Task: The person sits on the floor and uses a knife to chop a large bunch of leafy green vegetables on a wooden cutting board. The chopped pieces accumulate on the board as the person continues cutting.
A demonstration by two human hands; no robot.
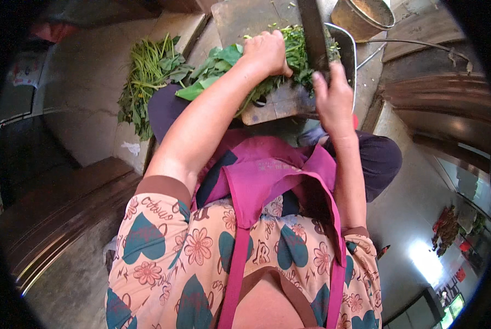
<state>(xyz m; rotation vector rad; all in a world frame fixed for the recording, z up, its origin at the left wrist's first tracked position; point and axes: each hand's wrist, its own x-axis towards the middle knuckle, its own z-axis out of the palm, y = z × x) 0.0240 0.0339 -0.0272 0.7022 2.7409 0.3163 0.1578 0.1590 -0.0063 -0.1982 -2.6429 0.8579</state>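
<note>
My left hand (266,53) is closed over a bunch of leafy greens (215,64), pressing it on a worn wooden cutting board (278,105). In my right hand (334,101) is a knife with a long dark blade (313,35), held just right of the bunch and pointing away from me. Chopped greens (296,45) lie between my left hand and the blade. Some more cut bits show beyond the blade, by the rim of a metal basin (348,41). The knife's handle is mostly hidden in my fingers.
A heap of stemmed greens (149,77) lies on the ground at the left, with a white scrap (130,147) nearer me. A stained bucket (364,17) stands at the far right, beside a thin cable (426,44). My knees flank the board's near end.
</note>
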